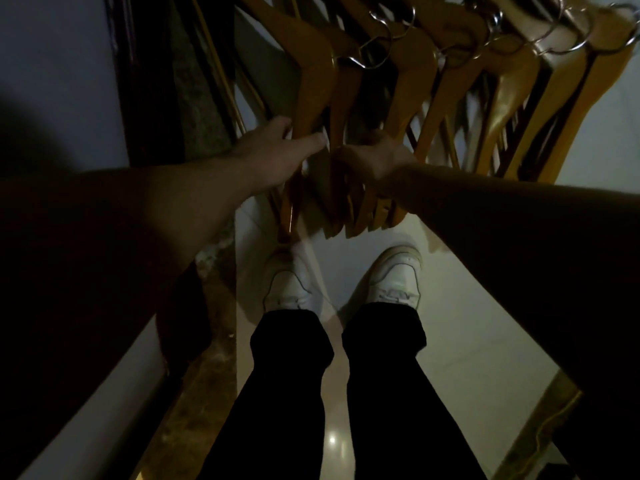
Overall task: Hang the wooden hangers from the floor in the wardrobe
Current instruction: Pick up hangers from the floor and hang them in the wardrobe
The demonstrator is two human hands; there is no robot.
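Across the top of the frame, a row of honey-coloured wooden hangers [412,74] hangs by silver metal hooks [375,51], their arms sloping down toward the centre. Whatever carries the hooks is cut off above the picture. My left hand [277,157] sits just left of centre, its fingers [311,140] spread fairly wide, the thumb laid across the arm of the leftmost hanger [313,91] and the other fingers tucked behind it. My right hand [372,157] is right beside it, curled around the lower arms of the neighbouring hangers; it looks closed on them, though the light is dim and the fingertips are hidden behind the wood. The hanger ends bunch together just below both hands.

Lower down I see my white sneakers [394,275] and black trousers [287,393] on the pale glossy floor [485,306]. No hanger lies on the part of the floor I can see.

I judge this to be the late, tidying step: the hangers are up, and I am squaring or spacing them. The next move calls for sliding them evenly apart without letting a hook slip off, then checking the floor outside this view for any left behind.
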